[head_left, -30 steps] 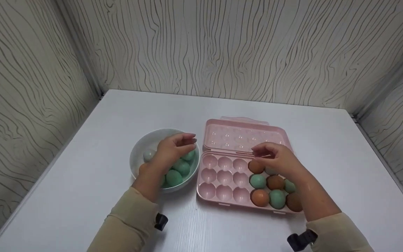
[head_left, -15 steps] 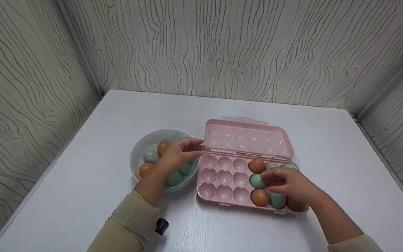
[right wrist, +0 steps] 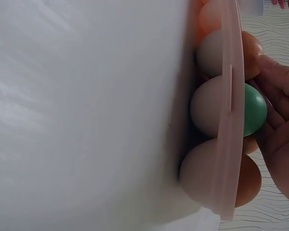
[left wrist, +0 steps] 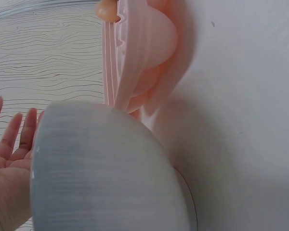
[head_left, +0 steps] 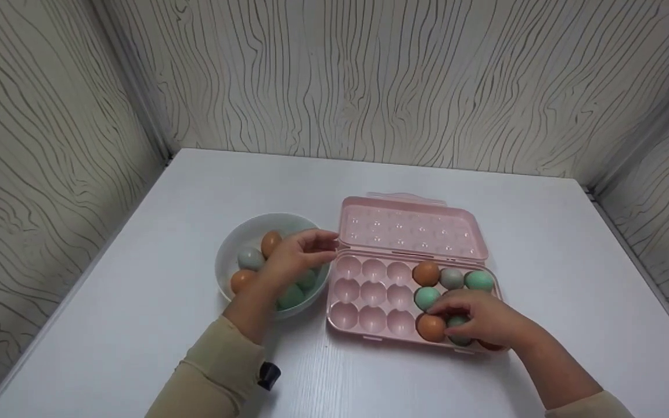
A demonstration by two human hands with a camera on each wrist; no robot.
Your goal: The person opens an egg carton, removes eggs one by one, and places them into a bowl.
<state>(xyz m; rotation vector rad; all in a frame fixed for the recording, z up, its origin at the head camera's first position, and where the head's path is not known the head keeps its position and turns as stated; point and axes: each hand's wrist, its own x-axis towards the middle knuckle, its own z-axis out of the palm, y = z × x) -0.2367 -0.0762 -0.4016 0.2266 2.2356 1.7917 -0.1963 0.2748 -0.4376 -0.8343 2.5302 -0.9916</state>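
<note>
In the head view my right hand (head_left: 479, 316) reaches over the front row of the pink egg carton (head_left: 373, 294). Its thumb and fingertips meet a brown egg (head_left: 431, 328), which sits in its cup. The right wrist view shows the thumb on that brown egg (right wrist: 252, 54), with a green egg (right wrist: 255, 110) beside it under the palm. My left hand (head_left: 297, 258) hovers above the white bowl (head_left: 227, 249), loosely bent and holding nothing. Brown, pale grey and green eggs lie in the bowl, partly hidden by that hand and forearm.
The carton's lid (head_left: 410, 229) lies folded back behind its base. Cups in the left half are bare; eggs fill the right half, including a grey egg (head_left: 452, 278) and another green egg (head_left: 478, 281). Wood-patterned panels (head_left: 346, 81) surround the white table (head_left: 241, 180).
My right hand has come from the carton's back row down to the brown egg in front. My left hand has shifted slightly right over the bowl, then stayed still.
</note>
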